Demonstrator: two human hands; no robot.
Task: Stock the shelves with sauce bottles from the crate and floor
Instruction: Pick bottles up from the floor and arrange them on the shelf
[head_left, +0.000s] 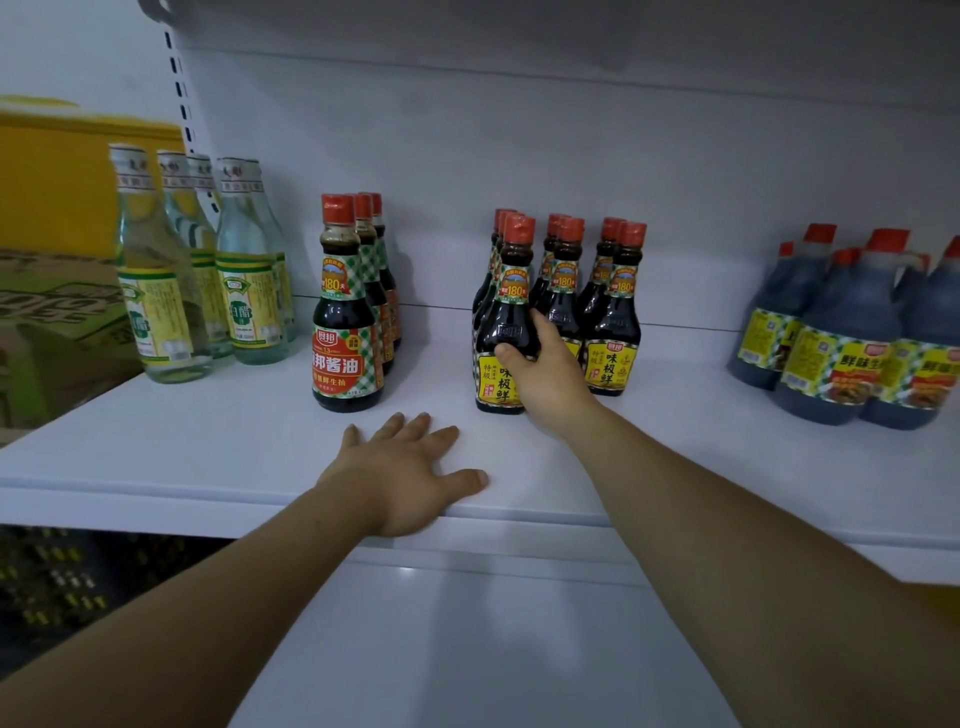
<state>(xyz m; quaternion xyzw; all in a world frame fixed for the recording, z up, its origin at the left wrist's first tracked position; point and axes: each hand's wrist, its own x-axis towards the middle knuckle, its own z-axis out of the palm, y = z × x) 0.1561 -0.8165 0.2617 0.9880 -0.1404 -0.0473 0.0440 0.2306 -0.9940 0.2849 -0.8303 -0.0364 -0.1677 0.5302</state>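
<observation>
nearest us, at lower centre of the frame, our left hand (402, 467) lies flat and spread on the shelf (208, 447) edge, gripping nothing, only bracing. just beyond, at centre, our right hand (545, 374) is wrapped around the belly of the front bottle (501, 332), thumb across the glass, fingers behind it; the bottle stands upright on the shelf at the head of its row. we judge the risk lies here: the neighbour bottles (592, 306) stand close behind and to the right, so a careless push or twist could knock them into one another and topple a row. further left stand the red-label bottles (348, 332), at far left the clear bottles (202, 270), and at far right the jugs (852, 332).
</observation>
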